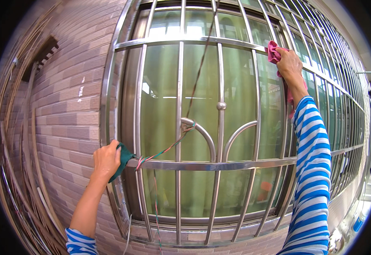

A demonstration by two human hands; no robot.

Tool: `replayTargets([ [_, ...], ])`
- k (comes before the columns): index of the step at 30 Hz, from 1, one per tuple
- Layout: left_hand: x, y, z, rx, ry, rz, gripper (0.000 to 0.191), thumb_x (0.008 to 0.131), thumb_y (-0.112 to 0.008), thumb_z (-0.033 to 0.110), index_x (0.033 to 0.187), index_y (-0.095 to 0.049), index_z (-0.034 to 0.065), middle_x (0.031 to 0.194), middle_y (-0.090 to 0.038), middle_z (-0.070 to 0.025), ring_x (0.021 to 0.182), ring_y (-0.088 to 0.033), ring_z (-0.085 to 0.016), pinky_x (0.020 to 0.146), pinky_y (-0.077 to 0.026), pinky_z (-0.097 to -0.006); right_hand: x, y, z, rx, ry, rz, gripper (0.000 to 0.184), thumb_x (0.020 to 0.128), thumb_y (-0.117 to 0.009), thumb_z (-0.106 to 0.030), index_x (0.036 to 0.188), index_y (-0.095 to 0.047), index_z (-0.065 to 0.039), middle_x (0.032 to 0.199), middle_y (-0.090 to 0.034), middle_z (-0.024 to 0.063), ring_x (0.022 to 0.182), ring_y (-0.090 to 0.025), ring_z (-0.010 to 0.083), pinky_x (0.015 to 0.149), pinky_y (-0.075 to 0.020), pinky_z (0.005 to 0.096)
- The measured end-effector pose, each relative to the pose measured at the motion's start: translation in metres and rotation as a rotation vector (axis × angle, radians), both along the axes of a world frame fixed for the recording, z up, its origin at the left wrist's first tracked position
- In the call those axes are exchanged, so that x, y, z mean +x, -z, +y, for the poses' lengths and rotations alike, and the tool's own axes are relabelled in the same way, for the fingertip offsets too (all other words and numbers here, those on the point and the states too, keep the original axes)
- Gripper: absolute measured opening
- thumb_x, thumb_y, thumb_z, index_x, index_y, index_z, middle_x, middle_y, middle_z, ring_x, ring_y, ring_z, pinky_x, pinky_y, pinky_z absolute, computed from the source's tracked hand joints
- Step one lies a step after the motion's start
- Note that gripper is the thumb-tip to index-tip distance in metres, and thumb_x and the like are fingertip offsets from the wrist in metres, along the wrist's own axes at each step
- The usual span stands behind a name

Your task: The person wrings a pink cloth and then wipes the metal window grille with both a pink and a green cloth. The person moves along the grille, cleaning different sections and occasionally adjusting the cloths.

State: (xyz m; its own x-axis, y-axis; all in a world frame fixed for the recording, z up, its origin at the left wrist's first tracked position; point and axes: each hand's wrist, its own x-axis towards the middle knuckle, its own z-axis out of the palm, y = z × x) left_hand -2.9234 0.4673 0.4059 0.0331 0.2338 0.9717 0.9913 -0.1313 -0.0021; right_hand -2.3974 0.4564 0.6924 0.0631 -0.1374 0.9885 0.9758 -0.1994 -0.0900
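Observation:
A metal window grille (211, 165) with upright bars and curved ornaments stands before a sliding window (160, 95) with green curtains behind its glass. My right hand (289, 63), raised at the upper right, grips a pink cloth (273, 52) against the upper crossbar; part of the cloth hangs behind my wrist. At the lower left, my left hand (106, 159) holds a dark green cloth (123, 161) at the grille's side post, by the left end of the lower crossbar. A twisted red and green wire (164, 149) is wound round the grille close to that cloth.
A tiled wall (73, 95) runs along the left, with long thin poles (29, 159) leaning by it and a dark toothed piece (42, 55) above. A dark cord (200, 68) hangs across the bars. A blue and white container (358, 223) stands at the lower right.

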Motion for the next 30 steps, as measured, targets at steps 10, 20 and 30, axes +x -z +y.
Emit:
replayTargets([
  [10,-0.003,0.001,-0.004,-0.047,0.072,-0.079,0.011,0.086,-0.062,0.015,0.091,-0.056,0.0081,0.077,-0.066,-0.0186,0.072,-0.064,-0.042,0.063,-0.048,-0.0544,-0.066,0.010,-0.025,-0.218,-0.435,-0.389,0.052,0.071,-0.059,-0.008,0.118,-0.067,-0.026,0.103,-0.069,0.0154,0.097,-0.064,0.0367,0.081,-0.0510,0.0429],
  [20,-0.014,-0.001,0.012,-0.064,0.215,-0.017,0.010,0.085,-0.060,0.012,0.092,-0.057,0.0051,0.075,-0.066,-0.0197,0.073,-0.064,-0.042,0.062,-0.047,-0.0545,-0.143,0.098,-0.095,0.176,-1.044,-0.249,0.047,0.083,-0.063,-0.001,0.129,-0.059,-0.007,0.110,-0.068,0.0084,0.098,-0.064,0.0157,0.088,-0.0491,0.0274],
  [30,-0.016,0.004,0.017,0.011,0.296,-0.087,0.009,0.083,-0.054,0.012,0.088,-0.057,0.0043,0.072,-0.067,-0.0185,0.068,-0.067,-0.038,0.060,-0.052,-0.0504,-0.312,-0.013,-0.022,0.249,-0.678,-0.525,0.060,0.077,-0.060,-0.011,0.135,-0.054,-0.028,0.115,-0.064,0.0178,0.105,-0.062,0.0367,0.086,-0.0489,0.0432],
])
